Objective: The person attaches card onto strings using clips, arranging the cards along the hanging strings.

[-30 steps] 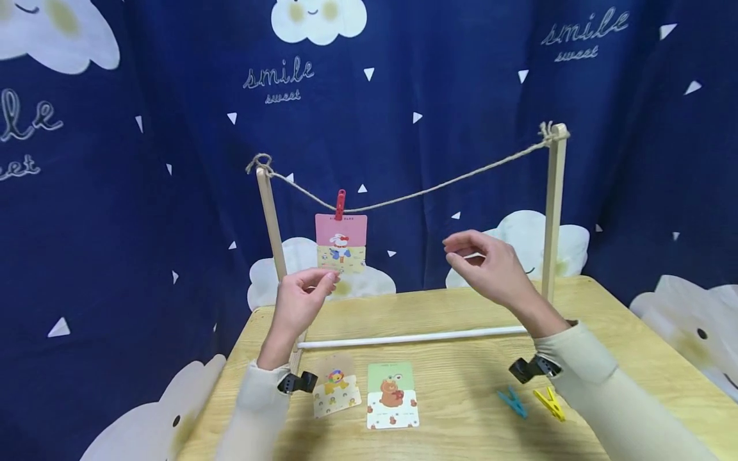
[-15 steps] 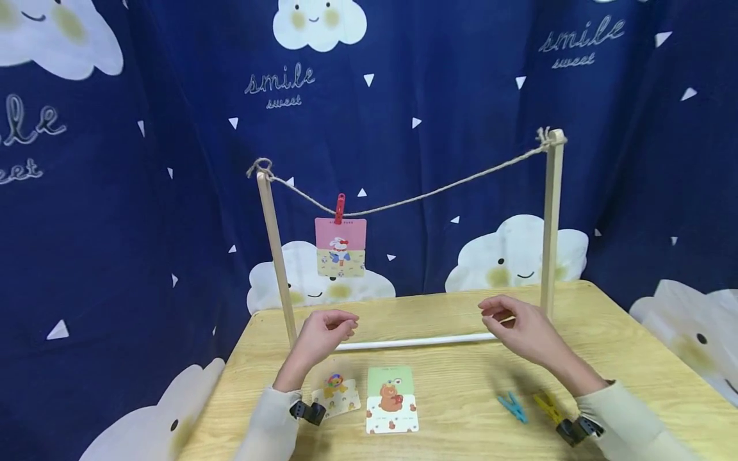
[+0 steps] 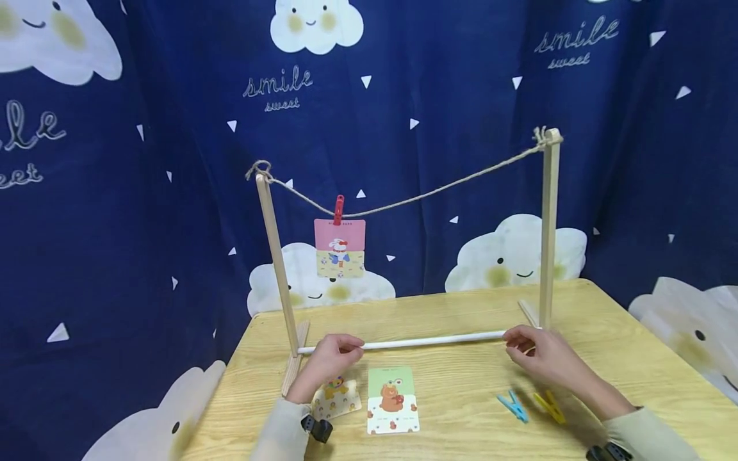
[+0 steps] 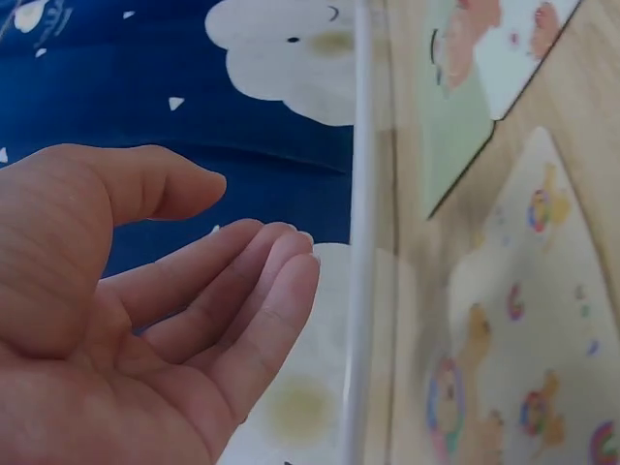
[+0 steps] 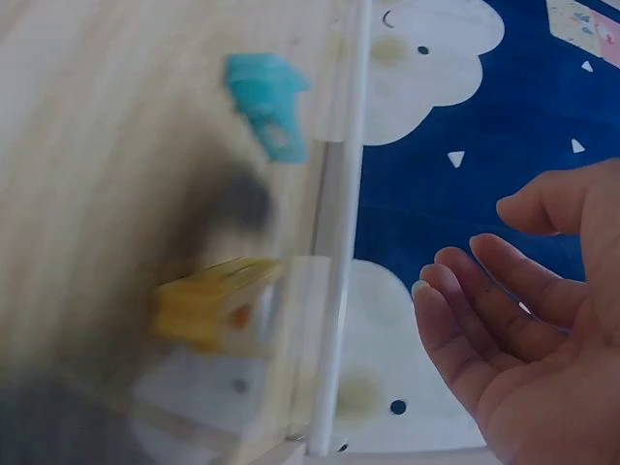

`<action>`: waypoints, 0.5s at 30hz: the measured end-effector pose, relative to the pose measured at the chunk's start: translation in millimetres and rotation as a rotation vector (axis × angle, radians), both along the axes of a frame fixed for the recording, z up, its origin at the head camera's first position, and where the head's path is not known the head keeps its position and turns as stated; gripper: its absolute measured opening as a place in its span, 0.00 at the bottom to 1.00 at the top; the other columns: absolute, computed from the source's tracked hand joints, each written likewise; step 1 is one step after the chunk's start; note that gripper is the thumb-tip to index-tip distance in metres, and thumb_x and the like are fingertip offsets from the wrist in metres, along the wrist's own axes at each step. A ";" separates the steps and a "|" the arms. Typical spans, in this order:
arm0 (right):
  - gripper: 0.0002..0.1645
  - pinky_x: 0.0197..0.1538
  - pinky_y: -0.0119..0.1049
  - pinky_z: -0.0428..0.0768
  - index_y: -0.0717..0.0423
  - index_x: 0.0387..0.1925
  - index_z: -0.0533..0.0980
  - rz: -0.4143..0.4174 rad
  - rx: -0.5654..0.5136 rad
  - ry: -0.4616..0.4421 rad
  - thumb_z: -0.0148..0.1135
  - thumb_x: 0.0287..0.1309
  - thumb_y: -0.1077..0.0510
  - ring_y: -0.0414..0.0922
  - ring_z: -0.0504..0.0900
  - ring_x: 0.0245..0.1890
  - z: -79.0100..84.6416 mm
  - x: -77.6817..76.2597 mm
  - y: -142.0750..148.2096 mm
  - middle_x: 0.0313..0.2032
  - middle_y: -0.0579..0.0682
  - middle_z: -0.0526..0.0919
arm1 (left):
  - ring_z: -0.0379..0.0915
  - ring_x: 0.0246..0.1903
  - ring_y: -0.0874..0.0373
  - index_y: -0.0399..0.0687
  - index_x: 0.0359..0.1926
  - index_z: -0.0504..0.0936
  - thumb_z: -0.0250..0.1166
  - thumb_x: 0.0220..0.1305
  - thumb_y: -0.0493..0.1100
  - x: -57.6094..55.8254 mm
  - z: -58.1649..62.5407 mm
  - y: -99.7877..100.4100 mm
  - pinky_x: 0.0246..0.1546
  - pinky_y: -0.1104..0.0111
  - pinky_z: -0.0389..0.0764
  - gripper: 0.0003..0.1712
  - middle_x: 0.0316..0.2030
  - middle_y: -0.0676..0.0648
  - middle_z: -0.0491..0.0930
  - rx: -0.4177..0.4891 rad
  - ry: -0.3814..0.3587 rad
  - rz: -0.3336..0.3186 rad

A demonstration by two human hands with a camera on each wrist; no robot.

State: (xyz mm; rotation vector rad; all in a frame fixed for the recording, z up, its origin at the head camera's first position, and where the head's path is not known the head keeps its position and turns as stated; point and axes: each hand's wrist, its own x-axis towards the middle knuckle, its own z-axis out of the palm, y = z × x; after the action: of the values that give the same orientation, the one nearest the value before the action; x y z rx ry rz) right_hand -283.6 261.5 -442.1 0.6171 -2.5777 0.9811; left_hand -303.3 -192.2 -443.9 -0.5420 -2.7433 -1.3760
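My left hand (image 3: 330, 362) hovers over the lion card (image 3: 337, 398), its fingers loosely bent and holding nothing. The bear card (image 3: 393, 402), green and white, lies flat just right of it. My right hand (image 3: 542, 356) is held above the yellow clothespin (image 3: 549, 406) and the blue clothespin (image 3: 512, 406); the right wrist view shows its relaxed fingers and thumb apart with nothing between them. A red clothespin (image 3: 338, 210) fastens a pink-and-yellow rabbit card (image 3: 340, 248) to the sagging twine (image 3: 444, 186).
The twine runs between a left wooden post (image 3: 277, 262) and a taller right wooden post (image 3: 549, 230). Low between them spans a white rod (image 3: 432, 340), behind my hands in the head view. A dark blue curtain (image 3: 403, 57) hangs behind the wooden table (image 3: 461, 410).
Both hands have come down from near the hanging card's height to just over the tabletop. The right hand has also shifted right. Cards and clothespins stay where they were.
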 end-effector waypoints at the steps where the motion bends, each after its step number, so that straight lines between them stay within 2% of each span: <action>1: 0.08 0.37 0.32 0.84 0.54 0.43 0.84 -0.002 0.004 -0.007 0.69 0.62 0.63 0.31 0.81 0.33 -2.9 0.4 1.8 0.33 0.40 0.86 | 0.81 0.40 0.56 0.34 0.55 0.84 0.66 0.70 0.42 0.6 -1.3 0.6 0.38 0.66 0.82 0.19 0.42 0.45 0.87 -0.003 -0.013 -0.002; 5: 0.09 0.36 0.32 0.82 0.56 0.44 0.84 -0.014 0.009 -0.026 0.69 0.61 0.64 0.31 0.80 0.32 -12.5 4.0 8.5 0.32 0.39 0.85 | 0.81 0.42 0.53 0.32 0.58 0.82 0.66 0.69 0.40 2.8 -5.4 2.9 0.39 0.65 0.82 0.20 0.42 0.44 0.86 -0.012 -0.044 -0.010; 10: 0.08 0.33 0.31 0.79 0.55 0.43 0.84 -0.035 0.042 -0.035 0.71 0.60 0.62 0.30 0.78 0.29 -23.8 10.2 17.5 0.30 0.37 0.83 | 0.80 0.44 0.54 0.31 0.60 0.80 0.68 0.67 0.41 2.7 -14.7 5.3 0.40 0.64 0.82 0.24 0.44 0.44 0.85 -0.055 -0.093 -0.040; 15: 0.08 0.32 0.30 0.78 0.52 0.40 0.84 -0.041 0.082 -0.025 0.73 0.59 0.60 0.29 0.77 0.29 -31.5 13.4 27.2 0.29 0.34 0.82 | 0.80 0.48 0.50 0.30 0.61 0.79 0.73 0.63 0.42 0.6 -24.4 9.2 0.47 0.59 0.82 0.29 0.49 0.40 0.84 -0.074 -0.124 -0.079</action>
State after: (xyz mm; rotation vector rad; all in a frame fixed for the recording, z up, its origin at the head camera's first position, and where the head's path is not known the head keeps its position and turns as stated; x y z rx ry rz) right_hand -270.2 288.8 -473.5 0.5740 -2.6533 0.8789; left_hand -302.7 -183.0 -468.3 -0.5937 -2.9111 -1.3739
